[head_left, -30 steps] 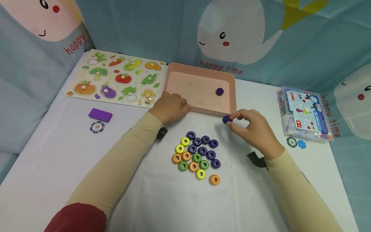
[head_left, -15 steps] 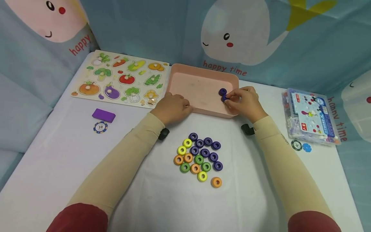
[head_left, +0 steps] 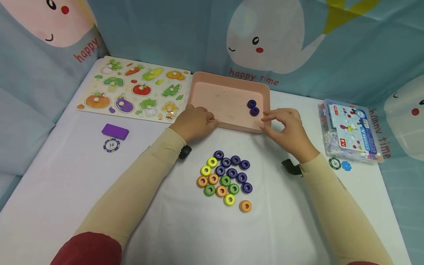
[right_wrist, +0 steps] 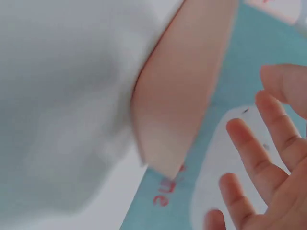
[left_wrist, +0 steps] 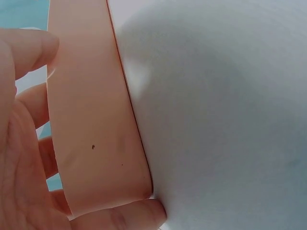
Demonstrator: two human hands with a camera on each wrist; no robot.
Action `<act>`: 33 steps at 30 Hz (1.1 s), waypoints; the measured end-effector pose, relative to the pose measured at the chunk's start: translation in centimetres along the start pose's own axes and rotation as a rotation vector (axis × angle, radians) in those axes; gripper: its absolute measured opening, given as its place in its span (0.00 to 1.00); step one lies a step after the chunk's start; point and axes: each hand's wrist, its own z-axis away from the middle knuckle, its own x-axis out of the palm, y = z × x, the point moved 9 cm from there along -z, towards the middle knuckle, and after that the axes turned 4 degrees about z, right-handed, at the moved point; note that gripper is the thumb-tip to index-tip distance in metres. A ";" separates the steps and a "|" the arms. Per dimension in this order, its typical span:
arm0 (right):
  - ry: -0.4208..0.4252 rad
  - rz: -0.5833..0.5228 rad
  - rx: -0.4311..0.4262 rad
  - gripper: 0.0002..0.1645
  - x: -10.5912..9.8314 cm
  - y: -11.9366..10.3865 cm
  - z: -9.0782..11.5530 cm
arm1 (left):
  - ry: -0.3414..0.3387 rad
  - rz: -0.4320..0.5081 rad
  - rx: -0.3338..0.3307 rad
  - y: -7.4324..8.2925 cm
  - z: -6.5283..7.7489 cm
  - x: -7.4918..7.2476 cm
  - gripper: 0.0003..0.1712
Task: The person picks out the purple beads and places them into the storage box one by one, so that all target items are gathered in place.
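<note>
A shallow pink tray [head_left: 218,101] stands at the back of the table. My left hand [head_left: 194,124] grips its near left corner; in the left wrist view the thumb and fingers wrap over the tray wall [left_wrist: 91,115]. Two dark purple rings [head_left: 254,111] lie side by side in the tray's right part. Just outside the near right corner, my right hand [head_left: 287,132] holds nothing, its fingers spread in the right wrist view. Closer to me lies a cluster of purple, yellow [head_left: 205,170], orange [head_left: 245,206] and green rings [head_left: 225,180].
A vegetable knob puzzle board [head_left: 132,90] adjoins the tray's left side. Left of my arm are a purple block [head_left: 115,131] and a poker chip [head_left: 111,145]. At right stands a clear plastic box [head_left: 351,130], with a dark chip [head_left: 334,163] and a blue flower piece [head_left: 346,166] nearby.
My right hand has carried a purple ring into the tray, let it go beside the other one, and drawn back past the near right corner. The left hand stays on the tray.
</note>
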 end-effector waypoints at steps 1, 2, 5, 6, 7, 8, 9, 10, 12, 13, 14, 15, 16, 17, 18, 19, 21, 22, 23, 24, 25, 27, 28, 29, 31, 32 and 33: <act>-0.011 -0.014 -0.028 0.11 0.1 -0.7 0.9 | 0.001 -0.002 0.001 0.0 0.0 0.0 0.28; -0.030 -0.032 -0.048 0.11 0.4 -1.3 1.8 | 0.004 -0.003 0.001 -0.1 0.0 -0.1 0.28; -0.117 -0.079 -0.077 0.11 1.7 -2.6 4.2 | 0.004 -0.011 0.005 -0.1 0.0 -0.1 0.27; -0.147 -0.092 -0.085 0.11 2.2 -3.0 4.9 | 0.003 -0.014 0.008 0.0 0.0 0.0 0.27; -0.177 -0.099 -0.090 0.11 2.8 -3.3 5.5 | 0.002 -0.016 0.012 0.0 -0.1 0.0 0.27; -0.203 -0.098 -0.091 0.11 3.3 -3.4 6.1 | 0.002 -0.016 0.015 0.1 -0.1 0.0 0.27; -0.227 -0.094 -0.097 0.11 3.7 -3.6 6.5 | 0.001 -0.015 0.019 0.2 -0.2 0.0 0.27; -0.248 -0.090 -0.106 0.11 4.2 -3.7 6.9 | 0.001 -0.015 0.022 0.2 -0.3 0.1 0.27; -0.283 -0.066 -0.119 0.10 5.0 -3.9 7.5 | 0.001 -0.010 0.024 0.3 -0.3 0.1 0.27; -0.296 -0.053 -0.121 0.10 5.3 -3.9 7.6 | 0.001 -0.010 0.022 0.3 -0.4 0.1 0.28; -0.306 -0.041 -0.123 0.10 5.6 -3.9 7.7 | 0.000 -0.010 0.020 0.3 -0.4 0.1 0.28; -0.313 -0.035 -0.120 0.10 5.8 -3.8 7.8 | -0.001 -0.011 0.017 0.3 -0.4 0.1 0.28; -0.317 -0.027 -0.118 0.10 5.9 -3.8 7.8 | -0.001 -0.013 0.015 0.2 -0.4 0.1 0.28; -0.320 -0.017 -0.113 0.10 6.1 -3.7 7.8 | -0.001 -0.014 0.014 0.2 -0.4 0.1 0.28; -0.319 -0.013 -0.109 0.09 6.1 -3.7 7.8 | -0.001 -0.015 0.013 0.2 -0.4 0.1 0.28; -0.318 -0.010 -0.106 0.09 6.1 -3.7 7.8 | 0.000 -0.015 0.012 0.1 -0.3 0.0 0.28; -0.314 -0.003 -0.107 0.09 6.1 -3.8 7.7 | 0.002 -0.014 0.010 0.1 -0.3 0.0 0.28; -0.313 0.003 -0.109 0.09 6.0 -3.9 7.6 | 0.004 -0.013 0.008 0.0 -0.3 0.0 0.28; -0.312 0.009 -0.115 0.09 6.0 -4.0 7.5 | 0.003 -0.013 0.005 0.0 -0.3 -0.1 0.28; -0.311 0.014 -0.122 0.09 5.9 -4.2 7.4 | 0.003 -0.012 0.001 -0.1 -0.3 0.0 0.28; -0.306 0.017 -0.132 0.09 5.8 -4.3 7.3 | 0.001 -0.013 -0.002 -0.2 -0.3 0.0 0.29; -0.287 0.016 -0.147 0.09 5.2 -4.6 6.9 | -0.002 -0.010 -0.009 -0.3 -0.3 0.0 0.29; -0.272 0.014 -0.158 0.10 4.8 -4.8 6.7 | -0.002 -0.009 -0.009 -0.3 -0.3 0.0 0.29; -0.254 0.004 -0.174 0.10 4.3 -5.0 6.4 | -0.002 -0.007 -0.008 -0.3 -0.3 0.1 0.29; -0.210 -0.018 -0.191 0.11 3.0 -5.3 5.7 | -0.004 -0.008 -0.005 -0.3 -0.2 0.2 0.29; -0.186 -0.020 -0.201 0.12 2.3 -5.4 5.3 | -0.004 -0.007 -0.004 -0.2 -0.2 0.2 0.29; -0.159 -0.013 -0.212 0.12 1.7 -5.5 4.8 | -0.004 -0.008 -0.003 -0.2 -0.2 0.3 0.29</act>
